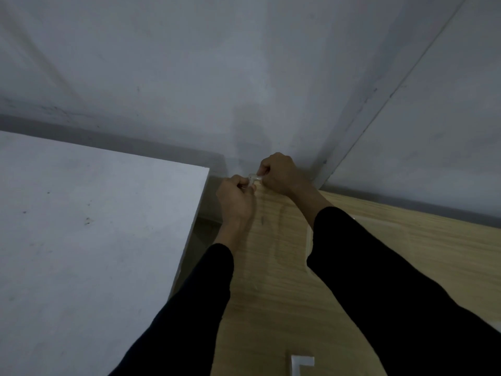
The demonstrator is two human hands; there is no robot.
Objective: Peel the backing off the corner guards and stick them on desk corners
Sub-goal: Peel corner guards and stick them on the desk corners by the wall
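**A:** Head view: your left hand (235, 199) and right hand (280, 173) meet at the far left corner of the wooden surface (273, 272), close to the wall (244, 77).

**B:** Yes, and the clear corner guard (254, 179) sits between them. Your left grip is curled, fingertips pinching the guard's near end. Your right grip is curled too, thumb and fingers pinching its far end.

**A:** Whether the guard touches the corner of the surface, I cannot tell; your hands cover that spot.

**B:** To your left lies a white surface (95, 226), parted from the wooden one by a dark gap. Your black sleeves (379, 280) stretch over the wood.

**A:** At the bottom edge of the view, a white L-shaped piece (302, 366) lies flat on the wooden surface, well apart from your hands.
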